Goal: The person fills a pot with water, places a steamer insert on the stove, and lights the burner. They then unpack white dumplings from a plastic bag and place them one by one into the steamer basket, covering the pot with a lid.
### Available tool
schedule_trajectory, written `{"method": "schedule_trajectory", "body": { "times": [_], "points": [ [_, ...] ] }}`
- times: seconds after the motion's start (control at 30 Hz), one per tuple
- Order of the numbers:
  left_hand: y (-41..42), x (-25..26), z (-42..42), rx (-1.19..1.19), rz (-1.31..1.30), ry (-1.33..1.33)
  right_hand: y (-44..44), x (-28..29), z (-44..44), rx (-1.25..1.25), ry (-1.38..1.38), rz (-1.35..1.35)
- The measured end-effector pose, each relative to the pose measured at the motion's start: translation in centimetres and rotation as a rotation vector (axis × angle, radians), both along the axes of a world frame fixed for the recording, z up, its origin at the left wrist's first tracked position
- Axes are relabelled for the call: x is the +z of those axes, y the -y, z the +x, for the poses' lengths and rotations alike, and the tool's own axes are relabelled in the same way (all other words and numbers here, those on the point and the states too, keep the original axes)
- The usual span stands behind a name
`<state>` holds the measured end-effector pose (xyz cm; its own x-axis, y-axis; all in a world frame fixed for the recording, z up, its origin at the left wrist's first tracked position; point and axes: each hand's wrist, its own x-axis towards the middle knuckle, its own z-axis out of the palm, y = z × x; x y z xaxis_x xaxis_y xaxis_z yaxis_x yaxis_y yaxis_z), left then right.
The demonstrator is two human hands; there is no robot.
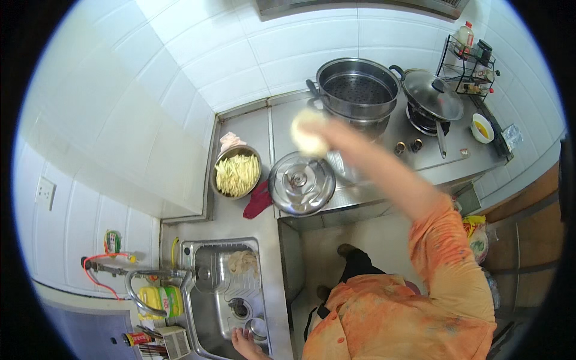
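My right hand (320, 130) reaches over the stove counter, blurred, around a rounded pale yellow thing (306, 137) whose kind I cannot tell. Below it a shiny steel lid (301, 183) lies on the counter beside a dark red cloth (258, 200). A metal bowl of pale cut vegetable strips (237, 175) stands to the left. Beyond my right hand is a steel steamer pot (358, 85) with a perforated tray inside. My left hand (244, 342), with nothing seen in it, is at the sink's (263, 288) lower edge, beside a small metal bowl (258, 327).
A lidded wok (434, 96) sits on the burner at right, near a white bowl with yellow liquid (482, 128) and a bottle rack (465, 67). A curved faucet (130, 288) and a yellow jug (159, 301) flank the sink. A wet cloth (243, 262) lies inside.
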<state>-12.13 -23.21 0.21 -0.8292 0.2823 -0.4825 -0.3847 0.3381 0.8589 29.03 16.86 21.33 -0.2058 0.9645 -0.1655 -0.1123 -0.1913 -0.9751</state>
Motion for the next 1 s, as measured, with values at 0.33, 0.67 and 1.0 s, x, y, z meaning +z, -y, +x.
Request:
{"method": "schedule_trajectory", "body": {
  "times": [0.33,0.67,1.0],
  "points": [
    [-11.4,-2.9,8.1,-0.078,0.291,0.154,-20.2,-2.9,19.9,-0.074,1.068,0.085],
    [-15.1,0.9,13.1,0.058,0.309,0.165,-23.1,-1.4,20.0,0.067,1.551,0.178],
    [-13.8,4.2,14.0,0.322,0.603,0.357,-3.8,-0.8,2.3,0.5,0.013,0.065]
  ]
}}
